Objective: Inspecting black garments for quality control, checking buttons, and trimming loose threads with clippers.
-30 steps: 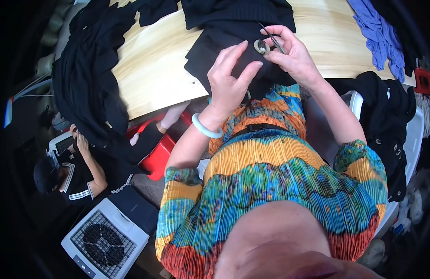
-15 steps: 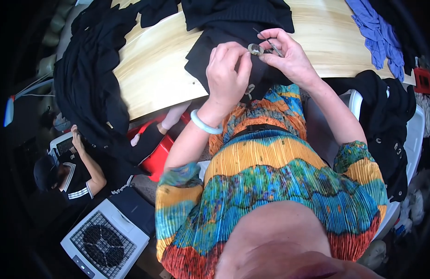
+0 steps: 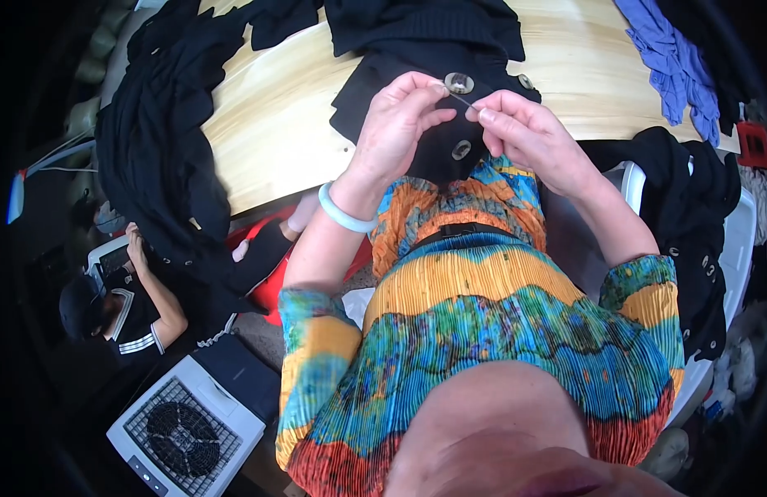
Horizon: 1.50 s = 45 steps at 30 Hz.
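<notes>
A black knitted garment (image 3: 383, 103) drapes over the near table edge toward my lap. On it show a large oval button (image 3: 459, 83), dark with a pale rim, a similar button (image 3: 460, 150) nearer me and another button (image 3: 526, 81) to the right. Between my fingertips, just below the first button, runs a thin needle-like rod (image 3: 462, 101). My left hand (image 3: 396, 120) pinches its far-left end, the wrist wearing a pale bangle. My right hand (image 3: 528, 128) is closed on the other end. Whether thread is attached is too small to tell.
Black garments lie heaped along the table's (image 3: 275, 116) left side. A blue-purple cloth (image 3: 669, 62) hangs at the right. More buttoned black garments fill a white tub (image 3: 735, 248) beside me. At lower left are a co-worker (image 3: 122, 302), a red stool (image 3: 271, 290) and a fan unit (image 3: 184, 422).
The button that was between my hands now lies on the garment. My right hand has lowered with the rod, and my left fingers have come onto its end.
</notes>
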{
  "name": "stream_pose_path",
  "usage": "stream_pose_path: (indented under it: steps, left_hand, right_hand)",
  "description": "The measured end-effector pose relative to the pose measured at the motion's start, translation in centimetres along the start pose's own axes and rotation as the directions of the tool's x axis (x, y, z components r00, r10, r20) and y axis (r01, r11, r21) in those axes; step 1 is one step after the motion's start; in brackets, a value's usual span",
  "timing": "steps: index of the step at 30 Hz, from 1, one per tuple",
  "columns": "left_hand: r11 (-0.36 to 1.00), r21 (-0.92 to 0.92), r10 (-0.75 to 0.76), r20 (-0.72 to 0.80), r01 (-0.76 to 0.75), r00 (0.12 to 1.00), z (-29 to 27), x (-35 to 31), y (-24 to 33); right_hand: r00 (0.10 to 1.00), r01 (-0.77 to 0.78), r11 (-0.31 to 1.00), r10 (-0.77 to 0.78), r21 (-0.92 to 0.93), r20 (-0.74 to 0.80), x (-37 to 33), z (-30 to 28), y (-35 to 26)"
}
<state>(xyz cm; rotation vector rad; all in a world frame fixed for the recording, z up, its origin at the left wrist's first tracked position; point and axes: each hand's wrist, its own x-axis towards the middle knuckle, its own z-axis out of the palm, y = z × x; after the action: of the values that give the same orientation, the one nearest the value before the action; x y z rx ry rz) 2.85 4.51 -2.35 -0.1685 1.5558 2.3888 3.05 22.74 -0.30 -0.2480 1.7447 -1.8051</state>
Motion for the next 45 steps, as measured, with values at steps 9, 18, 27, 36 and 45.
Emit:
stream_pose_path:
  steps: [9,18,27,36,45]
  left_hand:
    - [0.993,0.050,0.109,0.000,-0.109,0.994,0.2,0.1,-1.0]
    - [0.945,0.252,0.198,0.069,-0.210,0.978,-0.4,0.5,-1.6]
    - [0.980,-0.190,0.076,0.092,-0.058,0.993,-3.2,1.3,0.2]
    - [0.983,0.033,0.181,0.002,-0.181,0.984,-2.8,2.4,1.0]
    - [0.591,0.682,0.656,-0.095,-0.431,0.748,0.6,-0.4,-2.3]
  right_hand:
    - [0.994,-0.109,0.977,0.103,0.184,0.046,1.2,-0.8,0.9]
    - [0.994,-0.108,0.974,0.099,0.198,0.054,1.9,-1.0,1.0]
    - [0.907,0.413,0.900,-0.421,-0.142,-0.031,4.3,-3.4,1.0]
    - [0.977,0.163,0.986,-0.157,-0.030,0.143,5.9,-2.7,1.2]
    - [0.995,0.100,0.958,-0.104,0.268,0.001,6.0,-2.3,1.6]
